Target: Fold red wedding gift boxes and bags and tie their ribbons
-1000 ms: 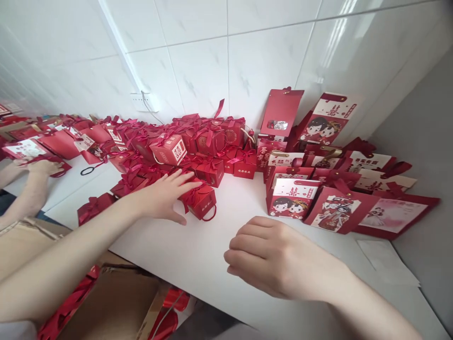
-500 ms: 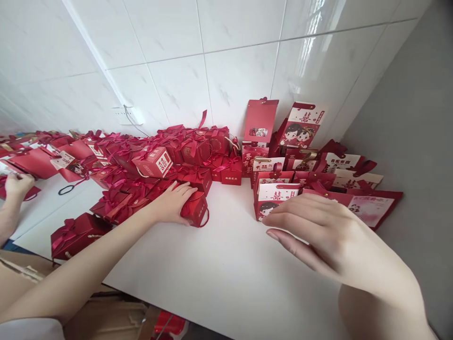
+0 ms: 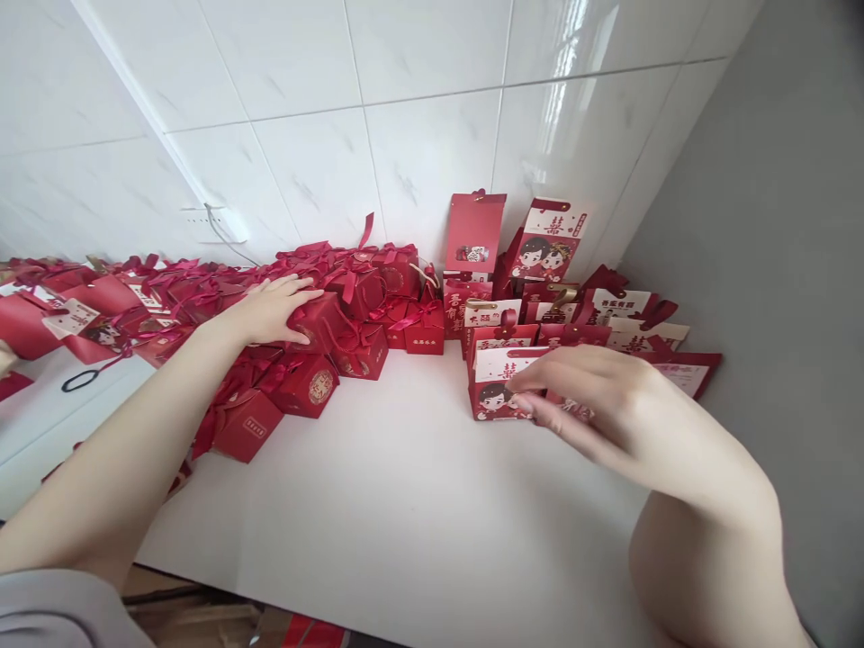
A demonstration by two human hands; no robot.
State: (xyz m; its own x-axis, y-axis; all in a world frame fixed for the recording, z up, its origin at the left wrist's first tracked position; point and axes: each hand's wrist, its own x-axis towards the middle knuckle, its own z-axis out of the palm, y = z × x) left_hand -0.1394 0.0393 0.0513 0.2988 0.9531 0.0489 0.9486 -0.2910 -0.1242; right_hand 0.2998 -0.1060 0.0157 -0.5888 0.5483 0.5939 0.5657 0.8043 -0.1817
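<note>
My left hand (image 3: 274, 310) lies over the top of a red box (image 3: 319, 326) on the pile, its spread fingers gripping the upper edges. Around it, red boxes with satin ribbons (image 3: 307, 385) are stacked against each other. My right hand (image 3: 600, 405) is bent, thumb and fingertips close together at the front of an upright paper box (image 3: 496, 396) with a white top and a cartoon couple. What lies between those fingertips is hidden. Behind that hand stand several more red and white paper boxes (image 3: 627, 335).
The boxes stand on a white table (image 3: 391, 504) against a tiled wall (image 3: 432, 153) with a socket (image 3: 214, 225). A grey wall (image 3: 776, 270) bounds the right side. Part of another person's hand (image 3: 5, 358) shows at the far left. Cardboard lies below the table edge.
My left hand has moved up and left from the front of the pile onto its upper part. My right thumb and fingertips have come closer together. The view has shifted to the right.
</note>
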